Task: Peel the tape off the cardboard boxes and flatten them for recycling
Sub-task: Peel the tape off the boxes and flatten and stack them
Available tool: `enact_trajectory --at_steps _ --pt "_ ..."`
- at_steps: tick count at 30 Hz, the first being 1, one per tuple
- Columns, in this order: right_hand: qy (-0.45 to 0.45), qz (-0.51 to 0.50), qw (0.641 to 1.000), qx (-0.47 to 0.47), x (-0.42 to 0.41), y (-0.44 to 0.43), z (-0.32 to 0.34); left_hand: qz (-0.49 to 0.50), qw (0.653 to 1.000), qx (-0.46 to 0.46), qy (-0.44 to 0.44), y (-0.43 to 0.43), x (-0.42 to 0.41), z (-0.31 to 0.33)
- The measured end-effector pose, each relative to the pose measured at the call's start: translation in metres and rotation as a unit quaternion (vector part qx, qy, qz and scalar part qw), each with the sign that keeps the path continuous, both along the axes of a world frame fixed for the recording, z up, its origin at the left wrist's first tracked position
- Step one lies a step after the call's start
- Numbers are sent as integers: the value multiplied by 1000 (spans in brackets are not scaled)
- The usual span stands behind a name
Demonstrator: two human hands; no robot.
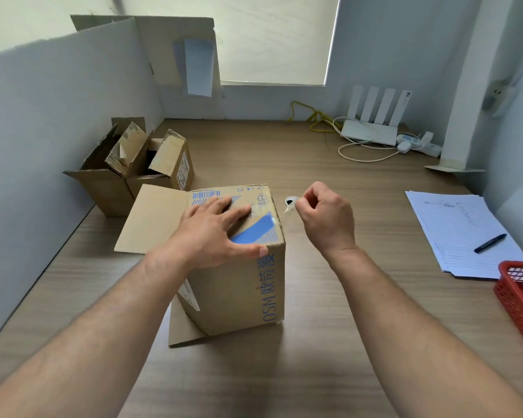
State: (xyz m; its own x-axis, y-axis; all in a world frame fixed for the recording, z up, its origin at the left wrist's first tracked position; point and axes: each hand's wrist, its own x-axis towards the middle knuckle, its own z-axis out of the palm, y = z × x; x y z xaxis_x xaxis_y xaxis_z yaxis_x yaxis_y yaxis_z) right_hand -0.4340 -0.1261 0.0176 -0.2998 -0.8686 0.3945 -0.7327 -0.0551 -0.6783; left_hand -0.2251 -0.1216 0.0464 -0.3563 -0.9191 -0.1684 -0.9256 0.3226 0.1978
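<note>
Left hand (215,233) lies flat, fingers spread, pressing on top of the printed cardboard box (239,291) mid-desk. Right hand (326,218) pinches a clear tape strip (288,210) just off the box's top right edge. Two open boxes (112,182) sit at the desk's (329,297) left edge. Paper stack (459,224) with pen (490,243) and red basket (517,300) line the right edge, well apart from the box, with desk surface showing between.

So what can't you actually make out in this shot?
Head view only:
Tape left on the box top: the left hand covers much of it.
The tape strip pinched by the right hand: clear and too small to judge its length.
The red basket: cut off by the right edge; contents blurred.
Writing on the lined papers: too small to read.
</note>
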Motion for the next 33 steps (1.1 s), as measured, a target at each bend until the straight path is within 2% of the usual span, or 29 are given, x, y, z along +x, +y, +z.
enact_trajectory --at_steps 3,8,10,13,15,17,21,25,29,33 --pt "-151 2 987 51 5 1 -6 -28 999 -32 -6 17 12 -14" --pt "-325 0 941 96 7 2 3 -46 998 -43 0 35 21 -17" --pt "-399 10 911 106 10 3 6 -53 998 -44 1 38 22 -16" --pt "-520 39 845 120 9 5 11 -55 997 -47 5 40 22 -15" --pt "-571 62 809 125 7 9 14 -52 998 -43 1 41 21 -14" --pt "-547 65 826 122 5 11 13 -50 998 -38 -3 40 20 -14" --pt "-384 48 920 63 2 16 1 -49 998 -34 -7 38 18 -13" --pt "-308 129 940 73 8 25 -3 -33 999 -32 -6 37 15 -12" --pt "-60 156 983 75 24 29 -4 -9 997 -71 -22 35 7 -14" --pt "45 144 986 71 28 25 -2 4 996 -82 -29 36 4 -14"
